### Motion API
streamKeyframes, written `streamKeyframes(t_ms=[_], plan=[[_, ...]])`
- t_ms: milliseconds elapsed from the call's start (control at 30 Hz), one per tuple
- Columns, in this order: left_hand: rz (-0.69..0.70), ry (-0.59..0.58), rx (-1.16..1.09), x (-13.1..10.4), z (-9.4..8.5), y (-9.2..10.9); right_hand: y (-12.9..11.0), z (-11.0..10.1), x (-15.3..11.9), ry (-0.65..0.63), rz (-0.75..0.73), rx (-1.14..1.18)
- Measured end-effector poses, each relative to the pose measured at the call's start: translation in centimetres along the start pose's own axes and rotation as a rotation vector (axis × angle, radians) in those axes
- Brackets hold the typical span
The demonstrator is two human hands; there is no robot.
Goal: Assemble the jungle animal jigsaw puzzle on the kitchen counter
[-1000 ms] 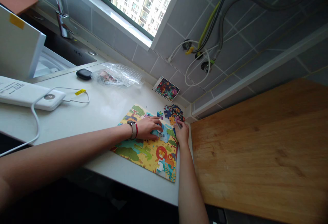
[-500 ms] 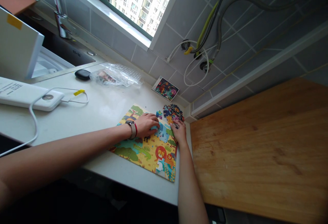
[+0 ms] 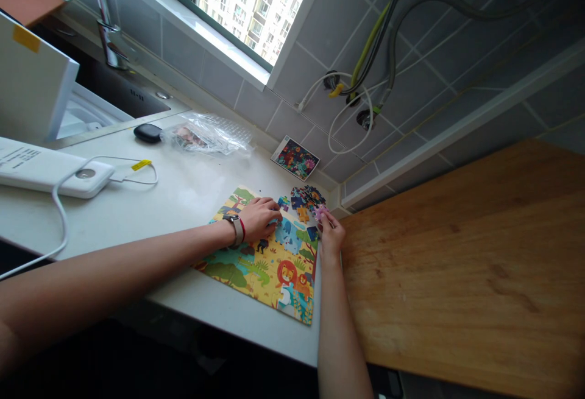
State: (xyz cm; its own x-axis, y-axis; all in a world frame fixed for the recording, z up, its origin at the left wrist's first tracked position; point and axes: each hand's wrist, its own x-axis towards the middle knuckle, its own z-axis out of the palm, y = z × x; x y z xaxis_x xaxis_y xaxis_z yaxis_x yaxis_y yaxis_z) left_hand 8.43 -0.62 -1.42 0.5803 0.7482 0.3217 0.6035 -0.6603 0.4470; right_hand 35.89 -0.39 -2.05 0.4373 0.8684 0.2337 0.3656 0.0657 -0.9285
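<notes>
Animal puzzle (image 3: 267,257), lay flat on white counter (image 3: 192,195) | our left hand (image 3: 261,218), over it, grip we could not tell | our right hand (image 3: 333,238), fingertips clamped on pink piece (image 3: 320,210) | loose-piece pile (image 3: 307,197), just beyond | picture card (image 3: 295,158), farthest

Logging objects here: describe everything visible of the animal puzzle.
The animal puzzle looks like printed card with jigsaw seams, showing a red-maned lion, a smaller lion and a green crocodile. It lies flat on the white counter, loose pieces beyond its far edge. The left hand appears to rest on it, hiding part.
</notes>
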Motion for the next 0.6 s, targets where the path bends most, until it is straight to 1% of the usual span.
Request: streamKeyframes(t_ms=[67,100,133,233,333,433,600], plan=[[-0.006,0.010,-0.008,0.0,-0.1,0.1,-1.4,0.2,-0.8,-0.040,0.116,0.117],[-0.010,0.019,-0.017,0.0,-0.2,0.1,-2.2,0.3,-1.3,-0.110,0.149,0.145],[-0.011,0.029,-0.027,0.1,-0.3,0.2,-3.0,0.4,-1.9,-0.212,0.168,0.153],[-0.012,0.059,-0.055,0.0,-0.3,0.2,-5.2,0.7,-3.6,-0.545,0.161,0.093],[-0.001,0.059,-0.062,0.0,-0.2,0.2,-6.3,0.9,-4.5,-0.767,0.164,0.057],[0.028,0.037,-0.057,-0.1,0.0,0.1,-6.4,0.5,-4.6,-0.911,0.243,0.055],[0.086,0.017,-0.055,-0.1,0.1,0.0,-6.5,-0.6,-4.6,-1.080,0.410,0.061]])
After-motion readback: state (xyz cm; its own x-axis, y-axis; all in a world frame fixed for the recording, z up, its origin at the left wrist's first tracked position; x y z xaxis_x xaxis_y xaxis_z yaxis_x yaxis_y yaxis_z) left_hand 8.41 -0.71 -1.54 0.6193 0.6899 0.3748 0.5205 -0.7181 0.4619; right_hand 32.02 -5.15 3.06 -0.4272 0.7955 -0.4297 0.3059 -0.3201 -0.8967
